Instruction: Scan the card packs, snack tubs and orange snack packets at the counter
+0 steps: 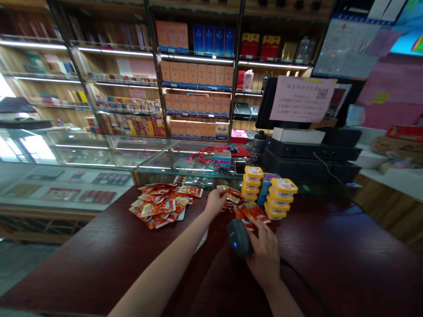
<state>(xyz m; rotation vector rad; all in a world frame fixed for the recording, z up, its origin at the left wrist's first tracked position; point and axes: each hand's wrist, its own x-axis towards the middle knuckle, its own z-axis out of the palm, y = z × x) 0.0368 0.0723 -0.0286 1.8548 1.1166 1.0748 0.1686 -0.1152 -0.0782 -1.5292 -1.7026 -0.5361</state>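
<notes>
My right hand (264,253) is wrapped around a dark handheld barcode scanner (238,237) with a blue light on its back; a black cable trails from behind the hand. Its head faces several orange-red snack packets (253,212) on the dark counter. Farther forward, my left hand (216,201) has its fingers closed at the edge of a snack packet (234,194), which they partly hide. Left of that hand spreads a larger heap of similar packets (160,204). Two stacks of yellow-lidded tubs (280,196) stand to the right of the packets.
Behind the counter (99,264) runs a glass display case (158,158). A dark bottle (258,147) and a small blue-and-pink box (222,160) stand on it. A monitor (266,105) with a pink notice rises at right. Shelves of boxes (198,77) line the wall.
</notes>
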